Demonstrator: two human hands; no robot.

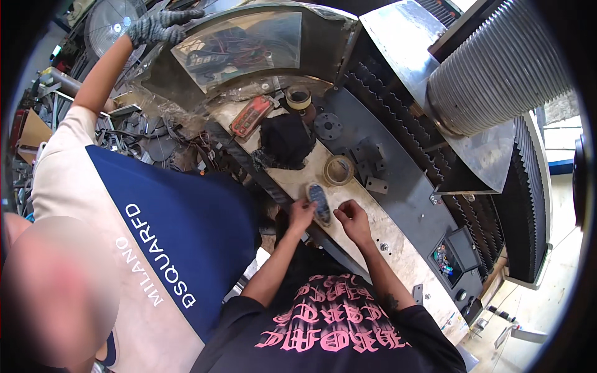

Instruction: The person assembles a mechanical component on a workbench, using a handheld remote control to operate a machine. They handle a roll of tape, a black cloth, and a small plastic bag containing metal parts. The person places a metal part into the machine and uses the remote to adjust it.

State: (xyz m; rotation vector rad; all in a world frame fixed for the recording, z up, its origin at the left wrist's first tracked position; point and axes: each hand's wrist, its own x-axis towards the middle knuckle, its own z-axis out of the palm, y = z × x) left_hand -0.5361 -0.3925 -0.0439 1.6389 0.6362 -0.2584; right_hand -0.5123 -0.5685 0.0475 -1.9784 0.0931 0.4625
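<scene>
My left hand [302,213] is closed on the near side of an oval, tan-rimmed thing with a dark bluish middle [319,203], which looks like a tape roll tilted on edge. It is held just over the pale worktop. Right beside it, a little apart, my right hand [352,219] has its fingers curled into a pinch; whatever they hold, if anything, is too small to make out. Beyond both hands a roll of tan tape [338,170] lies flat. A black cloth [286,142] is bunched farther back on the worktop.
A co-worker in a blue and cream shirt [161,230] stands at my left, a gloved hand [163,27] on the curved metal cover [323,40]. A red box-shaped thing [251,117], dark metal blocks [368,155] and a ribbed hose [497,68] lie beyond my hands.
</scene>
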